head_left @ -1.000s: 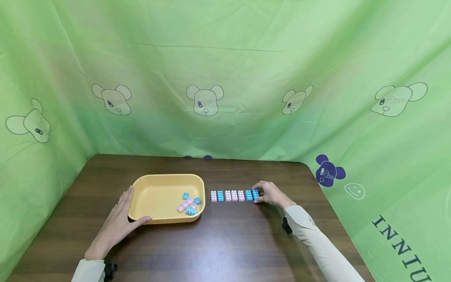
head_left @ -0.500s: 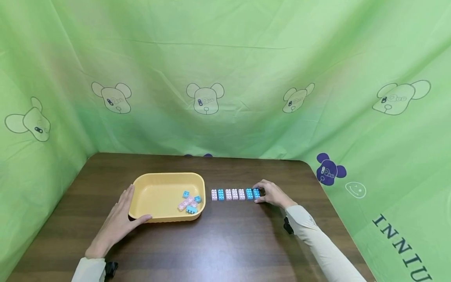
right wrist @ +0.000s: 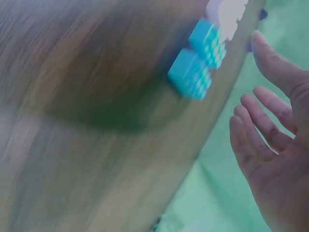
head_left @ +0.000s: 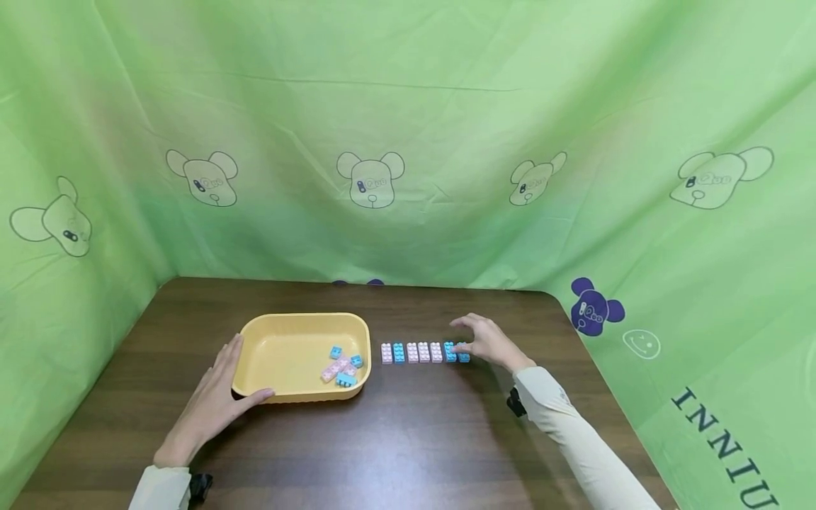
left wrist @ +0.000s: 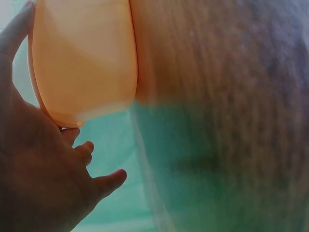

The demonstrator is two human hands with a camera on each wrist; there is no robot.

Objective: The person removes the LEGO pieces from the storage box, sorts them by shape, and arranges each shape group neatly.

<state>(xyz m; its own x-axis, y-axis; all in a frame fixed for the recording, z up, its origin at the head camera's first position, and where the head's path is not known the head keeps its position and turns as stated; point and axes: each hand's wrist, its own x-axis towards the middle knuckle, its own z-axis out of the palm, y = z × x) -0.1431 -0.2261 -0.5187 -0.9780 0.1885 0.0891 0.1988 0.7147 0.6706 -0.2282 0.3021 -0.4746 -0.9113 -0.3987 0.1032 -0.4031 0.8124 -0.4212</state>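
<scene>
A row of pink and blue toy building bricks lies on the table to the right of a yellow tray [head_left: 274, 354]. My right hand [head_left: 492, 343] hovers over the row's right end with its fingers apart and nothing held. It partly covers the last blue brick [head_left: 464, 358]; another blue brick [head_left: 450, 356] stands beside it. In the right wrist view the end blue brick [right wrist: 190, 75] sits apart from the fingers. My left hand [head_left: 213, 400] rests against the tray's left end, fingers along the side, thumb at the front rim. Its straight fingers also show in the left wrist view.
Inside the tray, at its right end, several loose bricks lie in a heap, among them a pink brick [head_left: 333, 371] and a blue brick [head_left: 346, 380]. A green curtain [head_left: 408, 234] hangs behind and beside the brown table [head_left: 395, 439].
My right hand has let go of the blue brick at the row's right end and lifted slightly, its fingers spreading. The left hand and the tray stay put.
</scene>
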